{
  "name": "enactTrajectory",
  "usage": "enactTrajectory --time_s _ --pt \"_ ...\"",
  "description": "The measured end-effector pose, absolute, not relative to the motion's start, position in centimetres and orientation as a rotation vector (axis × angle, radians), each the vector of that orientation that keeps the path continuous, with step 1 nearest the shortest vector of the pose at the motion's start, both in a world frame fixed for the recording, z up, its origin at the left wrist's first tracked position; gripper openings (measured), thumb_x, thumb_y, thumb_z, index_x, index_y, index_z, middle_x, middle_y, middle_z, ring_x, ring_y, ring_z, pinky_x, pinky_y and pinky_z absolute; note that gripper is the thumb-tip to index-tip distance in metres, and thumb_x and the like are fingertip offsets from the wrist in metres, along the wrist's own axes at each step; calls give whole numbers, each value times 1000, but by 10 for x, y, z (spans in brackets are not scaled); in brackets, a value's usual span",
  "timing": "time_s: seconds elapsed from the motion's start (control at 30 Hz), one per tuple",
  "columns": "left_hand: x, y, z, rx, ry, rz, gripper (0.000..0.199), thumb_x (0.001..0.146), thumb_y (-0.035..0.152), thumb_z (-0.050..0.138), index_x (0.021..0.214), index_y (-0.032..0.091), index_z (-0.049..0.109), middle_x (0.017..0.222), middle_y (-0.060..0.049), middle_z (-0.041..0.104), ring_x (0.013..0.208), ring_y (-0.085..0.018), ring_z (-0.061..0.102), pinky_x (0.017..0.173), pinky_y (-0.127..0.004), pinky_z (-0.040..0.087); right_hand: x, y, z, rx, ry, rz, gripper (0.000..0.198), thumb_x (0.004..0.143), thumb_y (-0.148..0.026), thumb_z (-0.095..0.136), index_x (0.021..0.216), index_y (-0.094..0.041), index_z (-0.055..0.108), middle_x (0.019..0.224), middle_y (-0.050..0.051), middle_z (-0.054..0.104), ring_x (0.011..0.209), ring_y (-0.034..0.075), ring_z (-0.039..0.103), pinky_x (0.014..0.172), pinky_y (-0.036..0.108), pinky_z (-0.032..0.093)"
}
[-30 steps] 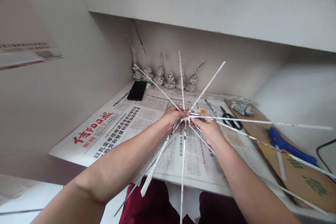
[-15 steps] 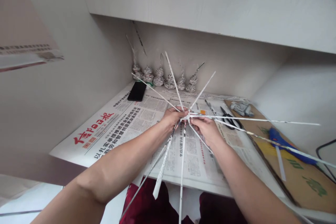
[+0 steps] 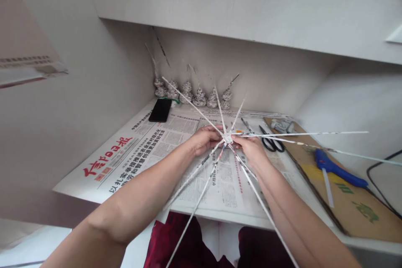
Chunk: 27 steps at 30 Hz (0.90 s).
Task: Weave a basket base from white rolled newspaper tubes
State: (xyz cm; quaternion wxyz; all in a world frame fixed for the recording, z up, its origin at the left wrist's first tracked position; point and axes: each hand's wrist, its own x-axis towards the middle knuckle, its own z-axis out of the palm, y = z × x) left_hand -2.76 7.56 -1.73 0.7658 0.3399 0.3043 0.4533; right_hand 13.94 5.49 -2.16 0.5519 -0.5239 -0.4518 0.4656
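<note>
Thin rolled-newspaper sticks spread like spokes from a small woven paper hub (image 3: 227,137), held over the newspaper-covered table. My left hand (image 3: 205,139) grips the hub's left side, its fingers curled behind it and partly hidden. On the right edge, my right hand (image 3: 250,147) pinches the sticks close to the hub, with the thumb near the centre. Two long sticks reach out to the right over that hand. Other sticks point up toward the back wall, and several hang down toward my lap.
Several small gourd-shaped woven paper pieces (image 3: 199,97) stand along the back wall. A black phone (image 3: 160,110) lies on the newspaper (image 3: 132,155). Black scissors (image 3: 272,142), loose paper sticks (image 3: 241,113) and a blue glue gun (image 3: 339,170) on cardboard (image 3: 354,217) are at the right.
The spoked paper piece has turned and tilted between my hands, so the lower sticks fan differently. My left hand has shifted grip, its fingers now behind the hub. The view has shifted slightly.
</note>
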Motion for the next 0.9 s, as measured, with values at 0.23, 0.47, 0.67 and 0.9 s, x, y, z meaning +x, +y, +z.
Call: enactTrajectory --time_s 0.23,0.47,0.67,0.9 --pt "-37 83 -26 860 762 833 32 79 38 73 97 12 71 75 -6 70 60 -12 66 56 -22 56 145 55 -23 -1202 -1363 1108 22 58 -36 79 64 -16 72 61 3 69 57 16 59 59 28 47" --pt "-39 83 -27 1008 812 722 34 53 25 90 78 9 73 73 -6 70 61 -11 63 52 -17 50 148 53 -25 -1249 -1633 1063 22 69 -37 74 76 -16 74 76 5 74 68 18 65 69 31 49" --pt "-36 79 -21 998 867 799 24 54 14 86 72 10 71 70 -5 69 64 -12 64 55 -20 52 148 55 -26 -1402 -1580 887 31 71 -47 71 71 -16 68 67 4 69 59 16 59 59 29 44" --pt "-30 76 -22 998 873 833 16 60 7 76 70 11 65 66 -1 64 59 -10 61 51 -18 50 143 53 -23 -1344 -1586 708 29 70 -46 72 62 -18 64 60 1 64 57 15 55 56 27 41"
